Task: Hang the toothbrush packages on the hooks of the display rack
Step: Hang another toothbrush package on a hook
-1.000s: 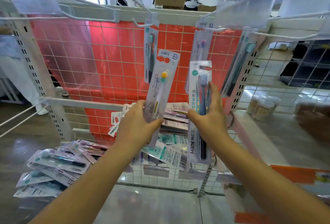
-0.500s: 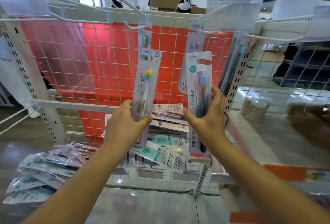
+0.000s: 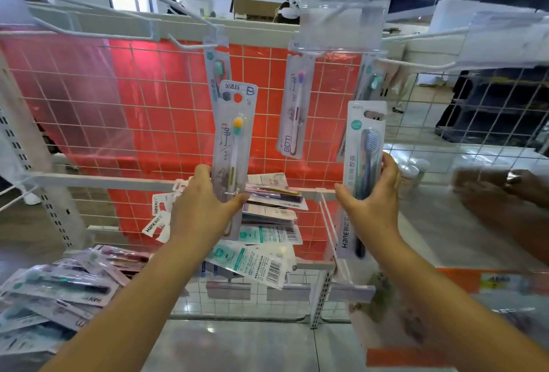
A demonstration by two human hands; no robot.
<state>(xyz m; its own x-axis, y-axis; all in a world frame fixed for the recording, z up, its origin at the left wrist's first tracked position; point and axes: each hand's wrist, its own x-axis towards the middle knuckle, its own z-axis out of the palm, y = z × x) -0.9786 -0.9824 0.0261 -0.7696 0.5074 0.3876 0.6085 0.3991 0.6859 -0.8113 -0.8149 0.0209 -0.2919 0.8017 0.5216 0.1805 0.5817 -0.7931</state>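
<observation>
Two hands reach up in front of a white wire display rack (image 3: 89, 110) backed by a red sheet (image 3: 166, 80), its hooks (image 3: 190, 45) jutting forward from the top rail. Along the rack's lower shelf edge lies a loose pile of toothbrush packages (image 3: 267, 235), and a second heap (image 3: 59, 291) spreads out near the rack's lower left corner. Three packages already hang from the top hooks: a teal-brush pack (image 3: 218, 68) at the middle, a purple-brush pack (image 3: 295, 110) to its right, and another teal pack (image 3: 372, 80) at the right edge, partly hidden behind a clear label holder (image 3: 341, 24).

The left hand (image 3: 205, 208) grips the lower part of a package with an orange-and-green brush head (image 3: 236, 140), thumb curled across its front, holding it upright just below the middle hook. The right hand (image 3: 374, 199) clasps a package with a blue brush head (image 3: 364, 169), fingers wrapped round its right edge and thumb on the left, holding it upright below the right-hand hook. Neither package's hang hole has reached a hook. At the far right edge another person's hand (image 3: 505, 190) appears, blurred.
</observation>
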